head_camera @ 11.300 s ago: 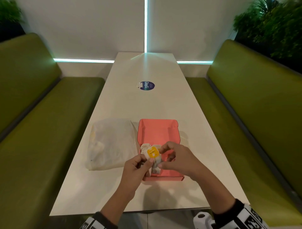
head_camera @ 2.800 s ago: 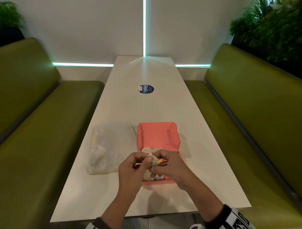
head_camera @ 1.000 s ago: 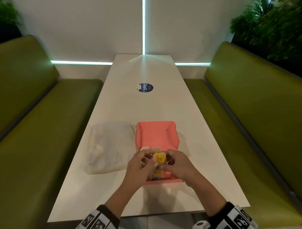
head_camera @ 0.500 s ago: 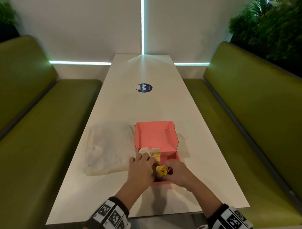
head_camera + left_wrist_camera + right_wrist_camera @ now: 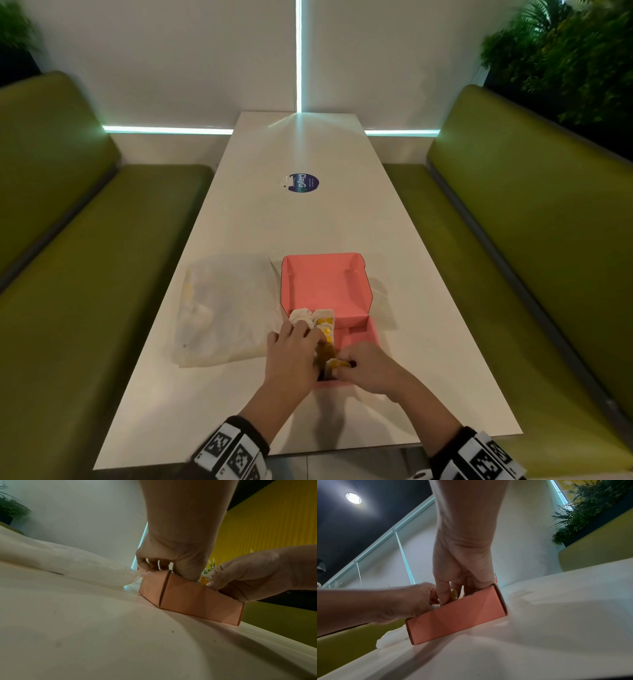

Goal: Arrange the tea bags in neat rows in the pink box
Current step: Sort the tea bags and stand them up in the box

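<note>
The pink box [image 5: 356, 339] stands open near the table's front edge, its lid up at the back. A row of white tea bags [image 5: 308, 317] with yellow tags fills its left side. My left hand [image 5: 301, 339] lies on that row, fingers over the bags. At the near wall, my right hand [image 5: 346, 368] pinches a tea bag [image 5: 337, 364] by its yellow tag, low in the box. In the left wrist view, the left hand [image 5: 159, 566] dips over the box [image 5: 188, 599]. In the right wrist view, right-hand fingers [image 5: 443, 595] hold the yellow tag [image 5: 453, 595] above the box [image 5: 457, 616].
A translucent plastic bag [image 5: 226, 308] with more tea bags lies left of the box, touching it. A round blue sticker [image 5: 303, 183] sits farther up the white table [image 5: 428, 377]. Green benches [image 5: 85, 291] flank both long sides.
Both hands have come down from above the box into it. The tea bag with the yellow tag has gone from mid-air to low at the box's near wall.
</note>
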Demonstrator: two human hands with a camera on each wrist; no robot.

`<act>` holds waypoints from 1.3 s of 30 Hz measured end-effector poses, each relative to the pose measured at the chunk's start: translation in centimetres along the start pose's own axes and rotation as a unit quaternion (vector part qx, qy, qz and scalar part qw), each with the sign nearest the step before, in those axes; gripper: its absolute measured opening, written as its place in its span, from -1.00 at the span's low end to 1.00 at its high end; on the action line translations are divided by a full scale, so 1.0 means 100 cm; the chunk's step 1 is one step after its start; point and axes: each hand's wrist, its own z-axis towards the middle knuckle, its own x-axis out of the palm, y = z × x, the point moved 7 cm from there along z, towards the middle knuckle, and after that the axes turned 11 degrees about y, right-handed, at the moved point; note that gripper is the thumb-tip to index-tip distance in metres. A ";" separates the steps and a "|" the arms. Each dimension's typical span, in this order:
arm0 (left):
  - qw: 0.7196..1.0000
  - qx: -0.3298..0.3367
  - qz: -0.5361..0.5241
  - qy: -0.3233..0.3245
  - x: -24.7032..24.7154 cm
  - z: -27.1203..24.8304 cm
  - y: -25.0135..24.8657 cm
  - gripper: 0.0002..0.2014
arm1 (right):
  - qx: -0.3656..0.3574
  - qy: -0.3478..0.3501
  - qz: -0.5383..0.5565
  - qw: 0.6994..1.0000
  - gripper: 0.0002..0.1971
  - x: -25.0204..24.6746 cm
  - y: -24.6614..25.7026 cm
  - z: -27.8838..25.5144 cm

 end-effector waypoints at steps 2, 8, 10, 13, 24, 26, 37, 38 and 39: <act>1.000 0.003 0.012 -0.019 0.004 0.001 0.002 -0.57 | 0.007 0.009 0.000 1.000 -0.60 0.003 0.000 0.002; 0.998 0.011 -0.015 -0.058 0.005 0.000 0.002 -0.55 | 0.029 0.035 -0.001 0.999 -0.60 0.006 0.001 0.006; 0.997 0.018 -0.042 -0.056 0.005 0.001 0.004 -0.53 | 0.036 0.040 -0.007 0.998 -0.60 0.006 0.001 0.006; 0.990 0.020 -0.121 -0.064 0.011 0.000 0.015 -0.61 | 0.040 0.039 -0.020 0.998 -0.67 0.008 0.000 0.007; 0.923 0.026 -0.368 -0.106 0.002 -0.028 0.044 -0.62 | 0.008 -0.057 0.019 0.998 -0.91 -0.002 0.002 0.010; 0.931 0.026 -0.354 -0.084 0.006 -0.031 0.044 -0.60 | 0.017 -0.083 0.048 0.995 -0.76 -0.002 0.000 0.012; 0.928 -0.032 -0.370 -0.038 0.011 -0.036 0.047 -0.63 | -0.041 -0.166 -0.046 0.984 -0.68 -0.009 0.015 -0.002; 0.926 -0.032 -0.374 -0.040 0.012 -0.036 0.048 -0.63 | -0.041 -0.112 -0.059 0.991 -0.67 -0.002 0.018 -0.001; 0.923 -0.030 -0.380 -0.044 0.012 -0.036 0.049 -0.62 | -0.036 -0.062 -0.074 0.995 -0.70 0.005 0.019 0.000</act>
